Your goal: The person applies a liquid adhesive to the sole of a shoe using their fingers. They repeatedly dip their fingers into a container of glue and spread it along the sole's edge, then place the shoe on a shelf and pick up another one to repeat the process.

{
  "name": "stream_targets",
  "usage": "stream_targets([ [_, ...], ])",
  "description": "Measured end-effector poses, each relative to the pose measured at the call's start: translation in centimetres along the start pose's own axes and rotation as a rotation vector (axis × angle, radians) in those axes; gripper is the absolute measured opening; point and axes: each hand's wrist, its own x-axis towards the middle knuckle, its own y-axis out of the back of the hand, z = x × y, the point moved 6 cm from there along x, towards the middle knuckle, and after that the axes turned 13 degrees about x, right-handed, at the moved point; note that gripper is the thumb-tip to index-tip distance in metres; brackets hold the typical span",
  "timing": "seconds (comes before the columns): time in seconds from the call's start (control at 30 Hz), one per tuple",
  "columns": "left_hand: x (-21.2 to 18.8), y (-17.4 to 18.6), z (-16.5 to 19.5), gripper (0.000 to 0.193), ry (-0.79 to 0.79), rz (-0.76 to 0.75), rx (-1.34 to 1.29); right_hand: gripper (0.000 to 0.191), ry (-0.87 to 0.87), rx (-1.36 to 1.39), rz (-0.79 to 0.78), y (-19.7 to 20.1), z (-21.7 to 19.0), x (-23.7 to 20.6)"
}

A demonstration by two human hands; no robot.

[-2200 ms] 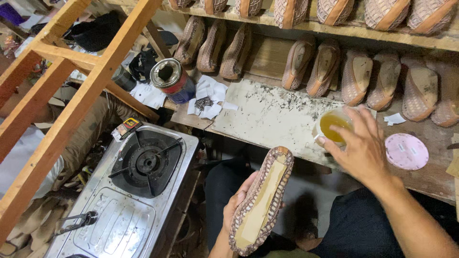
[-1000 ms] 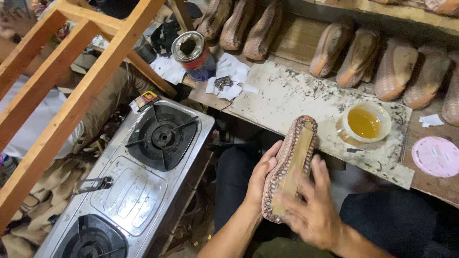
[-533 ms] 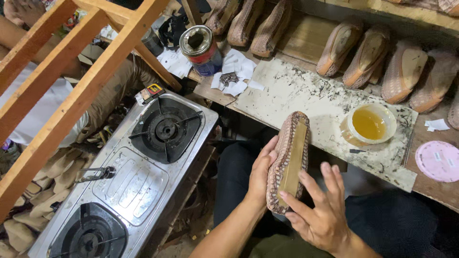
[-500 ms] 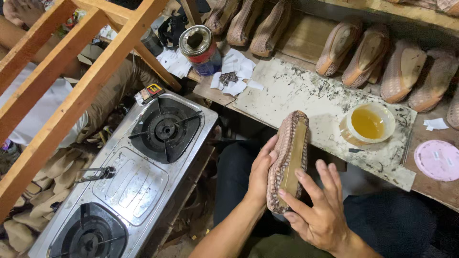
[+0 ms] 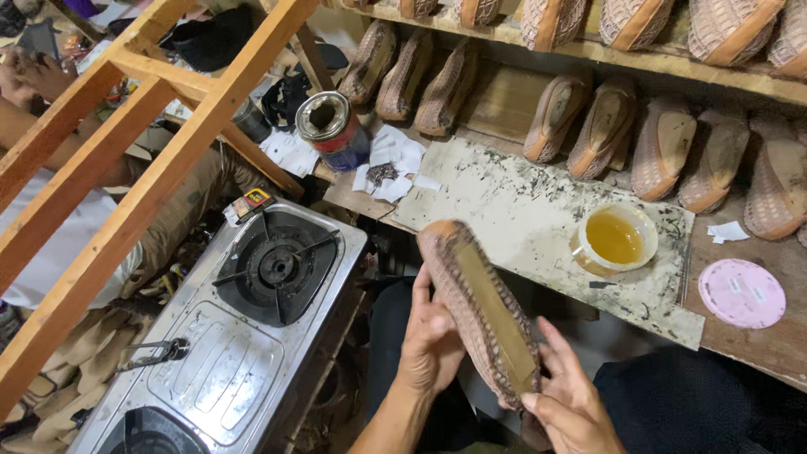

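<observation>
We hold the shoe (image 5: pixel 479 311) sole-up between both hands, low over our lap and just in front of the bench (image 5: pixel 538 210), so its flat underside faces us and catches the light. Our left hand (image 5: pixel 430 345) wraps around its near side, thumb up along the woven edge, closed on it to steady it; our right hand (image 5: pixel 572 403) supports the heel end from below with the fingers spread and half open, touching rather than clamping. The shoe is long and narrow, its upper a brownish-pink woven pattern turned over the rim, with a smooth tan strip down the middle of the bottom. A bowl (image 5: pixel 614 240) of amber liquid sits on the bench near the right hand, and a stove (image 5: pixel 252 336) stands to our left.
</observation>
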Motion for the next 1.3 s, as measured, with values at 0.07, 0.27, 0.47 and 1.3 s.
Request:
stream_targets([
  [0.07, 0.2, 0.3, 0.3, 0.088, -0.036, -0.037, -0.009, 0.103, 0.033, -0.122, 0.081, 1.6, -1.3, 0.1],
  [0.27, -0.8, 5.7, -1.0, 0.097, 0.365, -0.072, 0.169, 0.104, 0.201, -0.530, 0.045, 5.0, -7.7, 0.2],
  [0.47, -3.4, 10.4, -6.6, 0.073, 0.703, -0.040, 0.255, 0.100, 0.256, -0.913, -0.024, 5.9, -10.7, 0.5],
  [1.3, 30.4, -1.0, -3.5, 0.041, 0.102, 0.124, -0.027, 0.056, -0.042, -1.377, 0.179, 7.5, -8.2, 6.9],
])
